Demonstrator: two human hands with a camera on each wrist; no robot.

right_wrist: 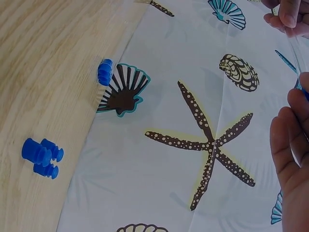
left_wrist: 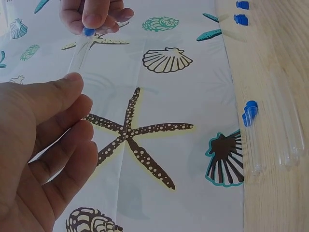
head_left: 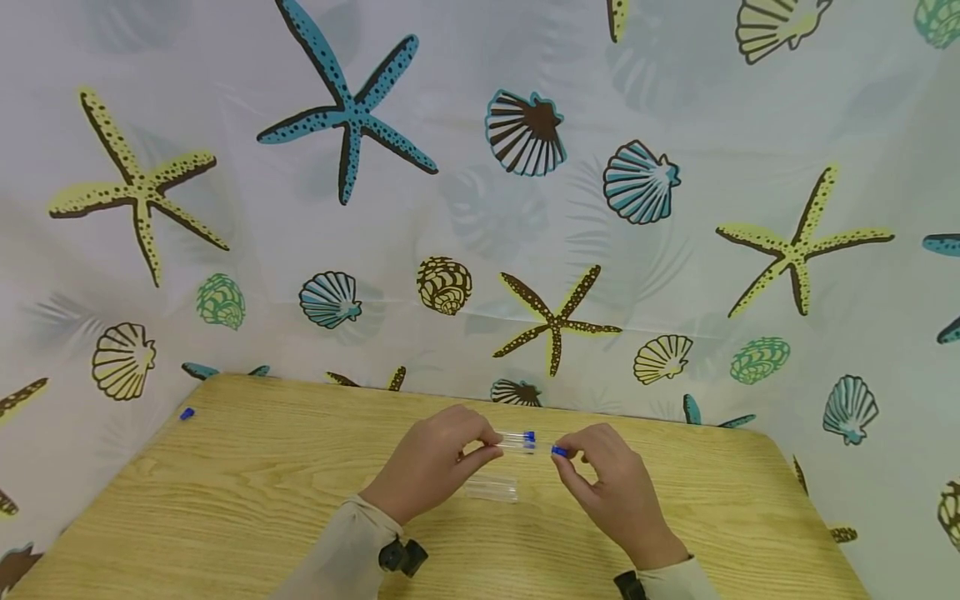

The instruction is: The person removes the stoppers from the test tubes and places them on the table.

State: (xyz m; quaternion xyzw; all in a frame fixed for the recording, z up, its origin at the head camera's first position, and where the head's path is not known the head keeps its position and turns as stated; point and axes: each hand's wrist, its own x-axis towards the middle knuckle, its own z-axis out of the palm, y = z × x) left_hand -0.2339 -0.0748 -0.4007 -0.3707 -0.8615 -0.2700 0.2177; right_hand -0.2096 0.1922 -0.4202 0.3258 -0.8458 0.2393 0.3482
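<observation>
Both hands hold one clear test tube point(left_wrist: 81, 55) between them, raised in front of the patterned cloth. My left hand point(head_left: 442, 458) pinches its left end between thumb and fingertips. At the other end, my right hand point(head_left: 611, 492) pinches a blue cap point(head_left: 559, 451) right at the tube's mouth. How deep the cap sits cannot be told. In the left wrist view, two capped tubes point(left_wrist: 255, 145) lie side by side on the table, close to several uncapped tubes point(left_wrist: 288, 130). Three loose blue caps point(right_wrist: 36, 151) rest on the wood in the right wrist view.
A single blue cap point(head_left: 187, 413) lies at the far left corner of the wooden table point(head_left: 247, 475). A white cloth point(head_left: 465, 225) printed with starfish and shells hangs behind the table and along its sides.
</observation>
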